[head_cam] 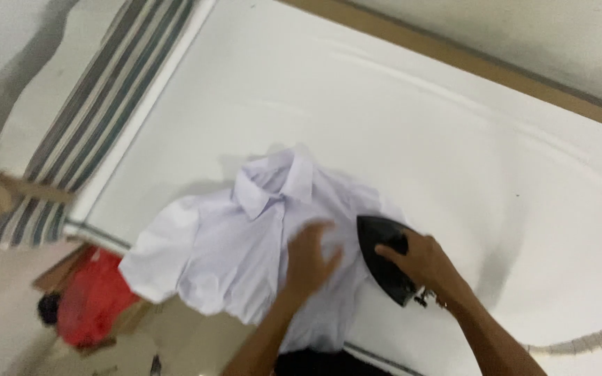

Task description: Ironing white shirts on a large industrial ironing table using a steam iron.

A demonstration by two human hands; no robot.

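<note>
Head view: I see the white shirt (245, 244) lying collar-away on the white sheet (454, 153), its long axis running from the person toward the far edge. Left hand (309, 259) rests on the shirt front, fingers spread, flat, gripping nothing. Right hand (423, 261) is closed around the black iron (383, 252), apparently at the shirt's right edge; motion blur limits certainty.

Head view, steeply downward, close.

Striped cloth (99, 97) at the bed's edge; red bag (95, 296) on the floor.
</note>
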